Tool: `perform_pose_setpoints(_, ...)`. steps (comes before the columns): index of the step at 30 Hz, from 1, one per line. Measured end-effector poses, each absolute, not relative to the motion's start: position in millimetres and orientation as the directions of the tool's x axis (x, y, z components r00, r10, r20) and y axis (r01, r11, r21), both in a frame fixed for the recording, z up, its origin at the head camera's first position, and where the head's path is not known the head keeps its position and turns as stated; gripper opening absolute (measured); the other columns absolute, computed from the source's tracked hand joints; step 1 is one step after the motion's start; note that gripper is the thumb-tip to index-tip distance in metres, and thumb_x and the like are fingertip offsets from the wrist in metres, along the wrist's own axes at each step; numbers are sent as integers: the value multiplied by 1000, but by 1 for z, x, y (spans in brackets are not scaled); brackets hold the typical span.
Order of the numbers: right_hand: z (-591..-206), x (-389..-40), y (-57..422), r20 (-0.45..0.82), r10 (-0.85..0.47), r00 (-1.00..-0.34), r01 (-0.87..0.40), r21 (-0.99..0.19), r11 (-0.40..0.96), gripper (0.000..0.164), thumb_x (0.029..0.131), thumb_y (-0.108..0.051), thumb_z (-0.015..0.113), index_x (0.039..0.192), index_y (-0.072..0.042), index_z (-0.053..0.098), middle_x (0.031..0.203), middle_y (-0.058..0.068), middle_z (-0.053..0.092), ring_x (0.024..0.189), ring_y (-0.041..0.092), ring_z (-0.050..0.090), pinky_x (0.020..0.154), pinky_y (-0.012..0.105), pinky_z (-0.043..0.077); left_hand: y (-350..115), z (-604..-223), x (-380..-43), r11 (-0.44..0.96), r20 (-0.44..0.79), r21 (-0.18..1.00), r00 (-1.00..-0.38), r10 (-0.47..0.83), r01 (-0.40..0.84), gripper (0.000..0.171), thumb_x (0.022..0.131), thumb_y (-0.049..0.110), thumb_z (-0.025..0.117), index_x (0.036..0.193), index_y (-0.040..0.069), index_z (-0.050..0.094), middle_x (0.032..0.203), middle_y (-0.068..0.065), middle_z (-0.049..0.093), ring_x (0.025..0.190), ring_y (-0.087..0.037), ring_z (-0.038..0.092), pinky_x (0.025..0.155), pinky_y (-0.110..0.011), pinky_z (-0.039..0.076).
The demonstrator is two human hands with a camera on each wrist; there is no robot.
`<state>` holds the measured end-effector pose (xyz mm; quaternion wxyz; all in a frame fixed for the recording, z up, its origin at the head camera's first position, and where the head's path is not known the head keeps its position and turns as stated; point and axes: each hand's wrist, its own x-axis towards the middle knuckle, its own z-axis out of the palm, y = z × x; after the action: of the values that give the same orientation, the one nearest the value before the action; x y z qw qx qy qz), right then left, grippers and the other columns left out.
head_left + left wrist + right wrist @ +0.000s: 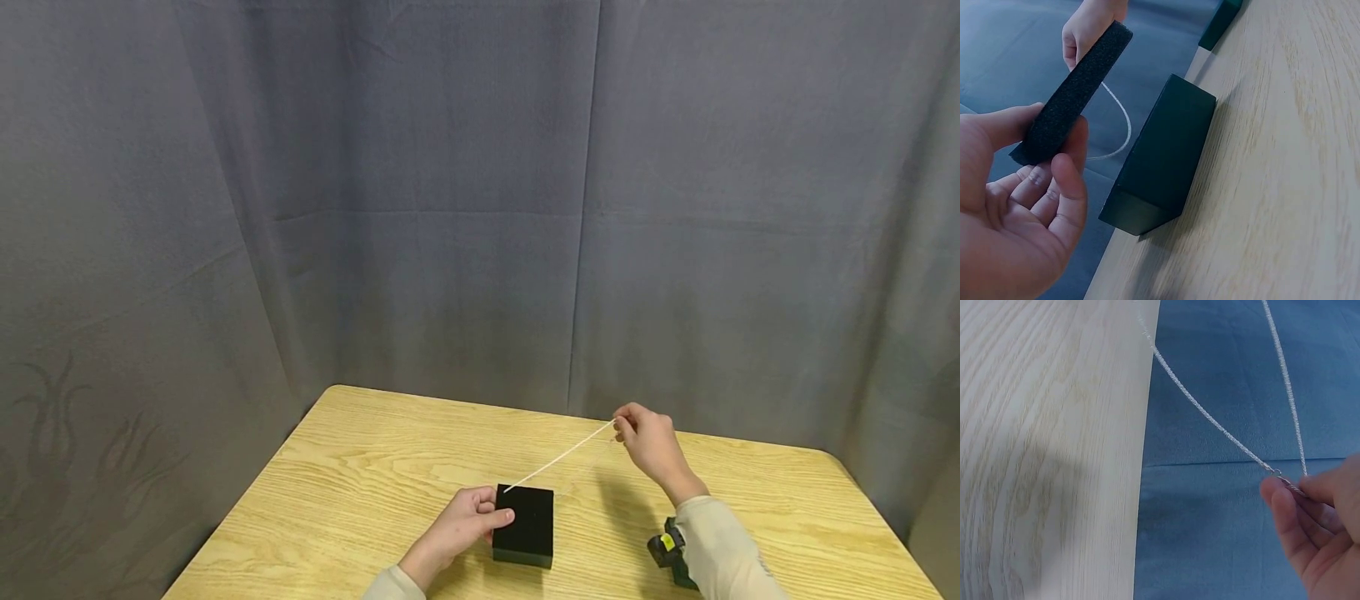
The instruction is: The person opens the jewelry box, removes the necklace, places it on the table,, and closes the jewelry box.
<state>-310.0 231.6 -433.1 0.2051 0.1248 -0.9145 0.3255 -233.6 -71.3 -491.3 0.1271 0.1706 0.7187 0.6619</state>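
My left hand pinches a black foam pad, thumb on one face and fingers behind. The pad is held tilted just above a dark green box on the table and mostly covers it in the head view. A thin white necklace runs from the pad's far left corner up to my right hand. In the right wrist view, my right thumb and fingertips pinch the necklace's ends by a small metal ring, and two strands spread away from them.
Under my right forearm lies another dark green piece, partly hidden by the sleeve and a black device with a yellow patch. The wood-grain table has rounded far corners. Grey-blue curtains hang right behind it.
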Motion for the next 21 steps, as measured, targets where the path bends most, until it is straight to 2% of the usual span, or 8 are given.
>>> perform_pose_setpoints(7, -432, -310, 239, 434, -81, -897, -339, -560, 756, 11, 94, -5, 56, 96, 0, 65, 79, 7, 65, 70, 20, 64, 57, 30, 50, -71, -493, -235, 65, 51, 994, -908, 415, 85, 32, 88, 15, 66, 69, 11, 41, 53, 9, 30, 54, -10, 44, 60, -30, 49)
perform_pose_setpoints(14, -432, -308, 247, 440, -80, -895, -342, -558, 756, 11, 95, -5, 56, 95, 0, 65, 80, 8, 66, 70, 21, 64, 56, 28, 50, -71, -495, -236, 74, 54, 993, -911, 408, 92, 36, 88, 15, 67, 67, 11, 38, 53, 8, 28, 53, -11, 44, 59, -29, 48)
perform_pose_setpoints(21, -431, -309, 253, 449, -77, -890, -341, -545, 766, 11, 95, -4, 55, 96, 1, 65, 80, 9, 67, 68, 17, 63, 58, 30, 51, -71, -493, -234, 80, 45, 993, -915, 401, 84, 36, 87, 15, 67, 68, 12, 38, 54, 8, 28, 55, -12, 45, 60, -32, 49)
